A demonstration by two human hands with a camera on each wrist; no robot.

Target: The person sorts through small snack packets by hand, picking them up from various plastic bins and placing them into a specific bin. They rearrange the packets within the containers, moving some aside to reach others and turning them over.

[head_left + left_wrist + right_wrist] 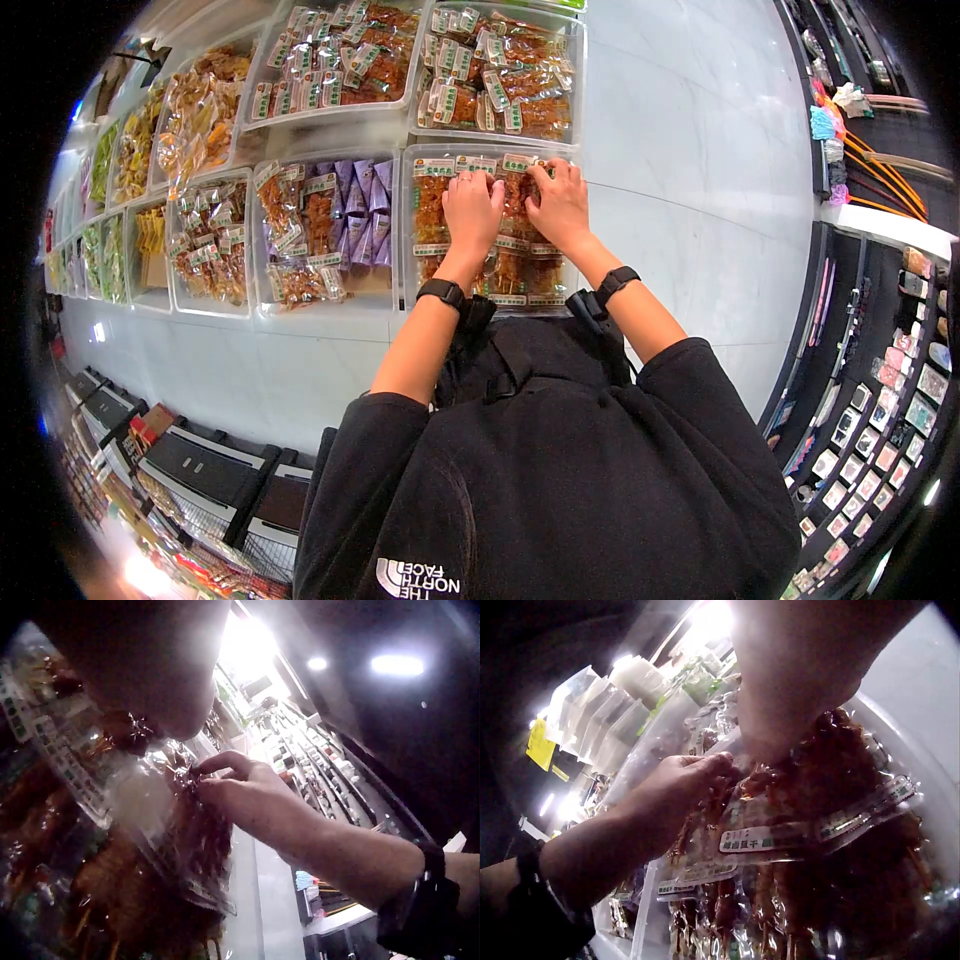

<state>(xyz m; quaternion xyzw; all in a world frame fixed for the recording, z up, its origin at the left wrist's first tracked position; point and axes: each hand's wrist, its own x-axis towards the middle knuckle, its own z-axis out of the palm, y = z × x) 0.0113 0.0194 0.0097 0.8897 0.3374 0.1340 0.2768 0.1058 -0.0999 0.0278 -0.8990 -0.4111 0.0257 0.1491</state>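
Clear packets of reddish-brown skewered food (430, 210) with white-and-green labels lie in rows in a translucent bin (408, 240). Over the middle of that bin, my left hand (474, 212) pinches the upper part of a packet. My right hand (562, 208) is close beside it on the right, fingers bent over a packet near the bin's far edge. The left wrist view shows my right hand (251, 787) with thumb and forefinger pinching shiny film. In the right wrist view my left hand (671, 791) has its fingertips at a packet (772, 836); some fingertips are hidden.
Two bins of similar packets (345, 55) (500, 75) stand beyond. To the left is a bin with purple packs (365, 205), then more food bins. Racks of small goods (870, 430) stand at the right, dark cases (205, 465) at the lower left.
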